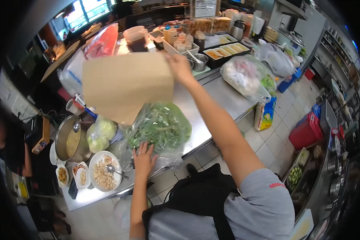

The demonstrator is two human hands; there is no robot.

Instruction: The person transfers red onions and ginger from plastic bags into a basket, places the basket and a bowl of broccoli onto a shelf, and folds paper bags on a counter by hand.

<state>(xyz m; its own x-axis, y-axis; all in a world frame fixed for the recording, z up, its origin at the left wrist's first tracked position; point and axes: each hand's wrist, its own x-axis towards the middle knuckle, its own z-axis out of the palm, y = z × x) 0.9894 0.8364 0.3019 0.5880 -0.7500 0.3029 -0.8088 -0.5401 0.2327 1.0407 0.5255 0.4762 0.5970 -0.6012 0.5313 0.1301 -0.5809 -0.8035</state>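
Observation:
My right hand (180, 69) grips the right edge of a brown cardboard sheet (128, 82), raised and tilted above the far side of the counter. Below the sheet lies a clear plastic bag of leafy greens (162, 130). On the near side of this bag rests my left hand (144, 161), its fingers spread over the plastic. Left of the greens sits a bag of pale green vegetables (101, 135). A white bowl of chopped pale food (105, 171) with a spoon in it stands near my left hand.
A large metal pot (72, 138) and small white dishes (63, 176) stand at the left. Sauce bottles (173, 36) and a tray of toppings (227, 50) line the back. Another filled plastic bag (244, 76) sits at the counter's right. A person's arm (27, 160) shows far left.

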